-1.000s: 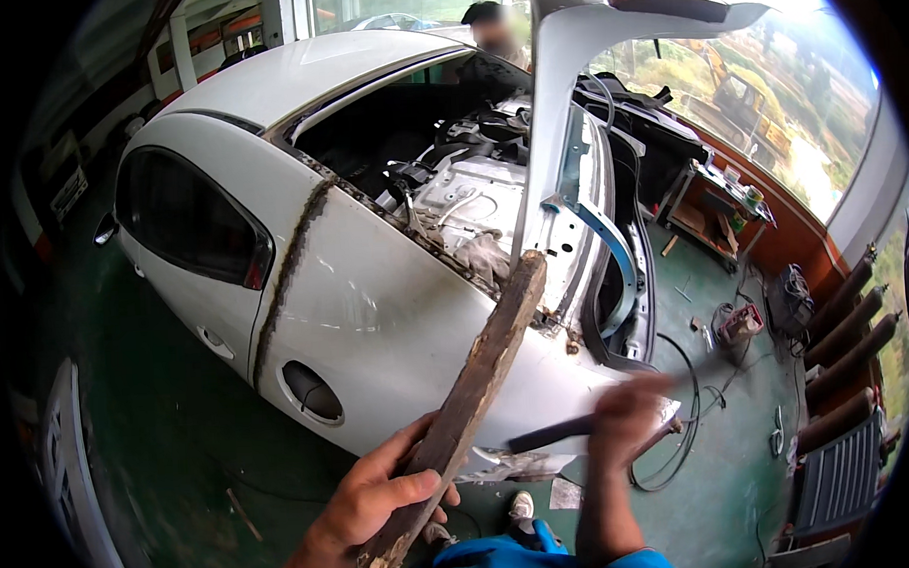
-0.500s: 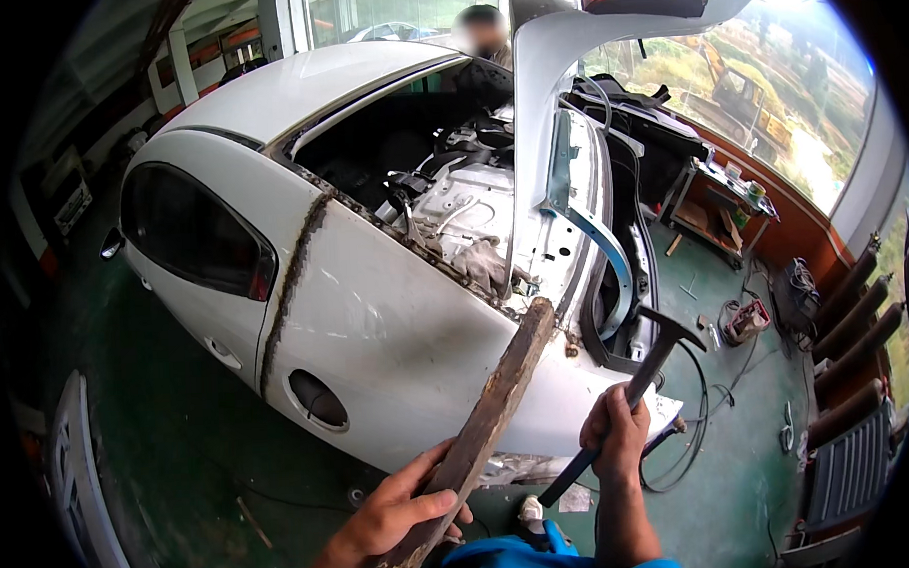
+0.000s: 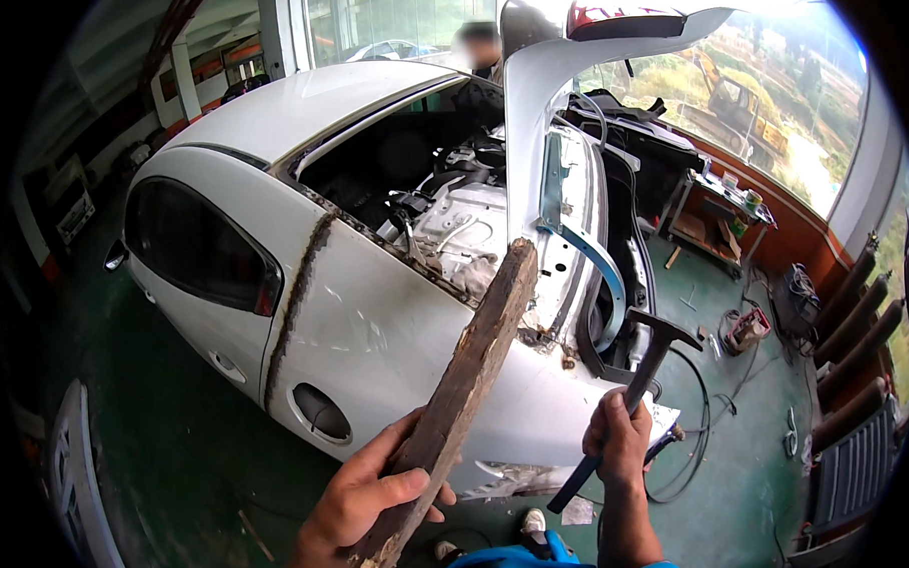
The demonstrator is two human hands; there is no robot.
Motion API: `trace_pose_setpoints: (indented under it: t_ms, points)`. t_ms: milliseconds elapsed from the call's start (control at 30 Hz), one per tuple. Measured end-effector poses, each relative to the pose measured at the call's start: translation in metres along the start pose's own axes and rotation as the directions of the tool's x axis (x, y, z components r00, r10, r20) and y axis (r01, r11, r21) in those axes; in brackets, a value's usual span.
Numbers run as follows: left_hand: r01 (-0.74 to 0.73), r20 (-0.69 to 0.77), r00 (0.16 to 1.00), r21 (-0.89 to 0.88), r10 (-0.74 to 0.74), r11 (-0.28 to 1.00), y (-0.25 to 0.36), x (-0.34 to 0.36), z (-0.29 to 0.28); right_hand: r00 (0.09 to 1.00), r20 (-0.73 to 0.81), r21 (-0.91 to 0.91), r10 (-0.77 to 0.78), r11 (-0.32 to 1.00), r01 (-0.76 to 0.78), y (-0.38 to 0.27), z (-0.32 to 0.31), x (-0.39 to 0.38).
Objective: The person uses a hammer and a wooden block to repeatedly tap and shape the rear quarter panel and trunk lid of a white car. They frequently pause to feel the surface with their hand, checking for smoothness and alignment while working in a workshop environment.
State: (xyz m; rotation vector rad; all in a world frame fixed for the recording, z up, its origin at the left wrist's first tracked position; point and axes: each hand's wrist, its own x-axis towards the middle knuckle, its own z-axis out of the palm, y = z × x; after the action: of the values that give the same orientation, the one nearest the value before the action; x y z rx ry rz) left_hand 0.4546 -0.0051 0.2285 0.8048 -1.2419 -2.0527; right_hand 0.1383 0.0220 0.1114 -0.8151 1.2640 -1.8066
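Note:
My left hand [image 3: 374, 487] is closed round the lower part of a rough wooden block [image 3: 468, 384], a long brown piece with splintered ends. Its far end rises in front of the rear side of a white car [image 3: 375, 312]; whether the wood touches the body I cannot tell. In my right hand [image 3: 618, 439] is a hammer [image 3: 649, 352], gripped round the dark handle with the head up, beside the car's rear corner. A rough brown seam [image 3: 300, 299] runs down the car's side behind the door, and a round fuel filler opening [image 3: 321, 412] sits lower down.
The raised trunk lid [image 3: 534, 111] stands over the opened rear. A person [image 3: 481, 51] is beyond the car. On the right are a tool cart [image 3: 717, 210], a black hose [image 3: 701, 416], several gas cylinders [image 3: 858, 370] and a red machine [image 3: 746, 329]. A loose panel [image 3: 76, 487] leans at left.
The wooden block has risen in my left hand, its far end now higher and slightly left. My right hand with the hammer has barely moved. The view has shifted a little.

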Motion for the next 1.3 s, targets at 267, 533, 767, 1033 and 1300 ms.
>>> trace_pose_setpoints:
  t_ms: [267,533,767,1033,1300]
  points:
    - [-0.003,-0.021,1.000,-0.024,0.002,1.000,0.002,-0.003,-0.014,0.763,-0.350,0.217,-0.543,0.745,0.630,-0.076,0.003,0.005]
    - [0.017,-0.023,1.000,-0.023,-0.017,1.000,-0.004,-0.004,-0.017,0.944,0.210,0.055,0.255,0.961,-0.272,0.026,0.084,0.009]
    - [-0.002,0.009,1.000,0.003,0.002,1.000,-0.006,-0.002,-0.020,0.968,0.246,-0.014,0.041,0.999,-0.039,0.010,0.051,0.009]
    - [0.002,-0.007,1.000,-0.009,-0.002,1.000,-0.008,-0.008,-0.020,0.985,-0.102,0.271,-0.137,0.949,0.160,-0.008,0.045,0.010]
    - [-0.008,-0.016,1.000,-0.002,0.008,1.000,-0.011,-0.013,-0.021,0.940,0.247,0.014,0.234,0.969,-0.245,0.024,0.065,0.008]
